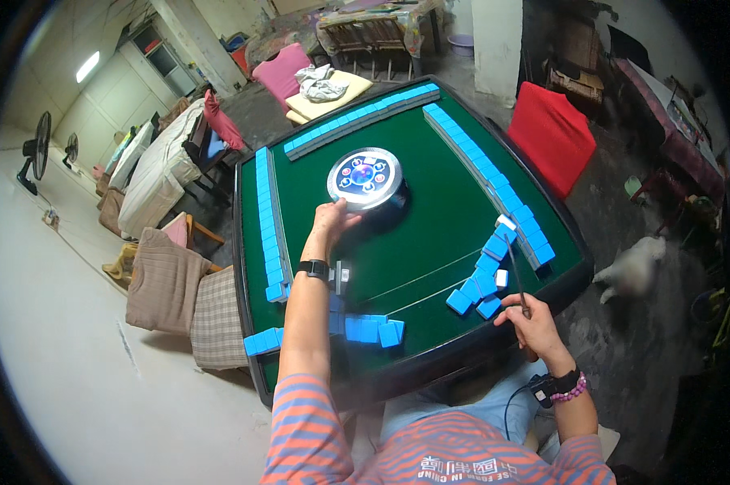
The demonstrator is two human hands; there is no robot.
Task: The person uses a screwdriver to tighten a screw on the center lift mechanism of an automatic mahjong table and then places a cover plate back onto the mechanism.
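Note:
A round silver control console (366, 179) with a lit button panel stands raised in the middle of a green-topped mahjong table (397, 259). My left hand (332, 220) grips its near rim, thumb on the top edge and fingers curled. Closed around a thin, dark-shafted screwdriver (519, 279), my right hand (533, 323) is over the table's near right edge. The shaft points away from me, and its tip appears among a loose cluster of blue-backed mahjong tiles (484, 279). Two tiles in that cluster show white sides.
Rows of tiles (266, 218) line the left, far (365, 121) and right (486, 174) sides. More tiles (365, 327) lie by my left forearm. Around the table stand a checked chair (217, 315), a red chair (551, 137) and a pink chair (282, 73) with a cloth (320, 83) on its seat.

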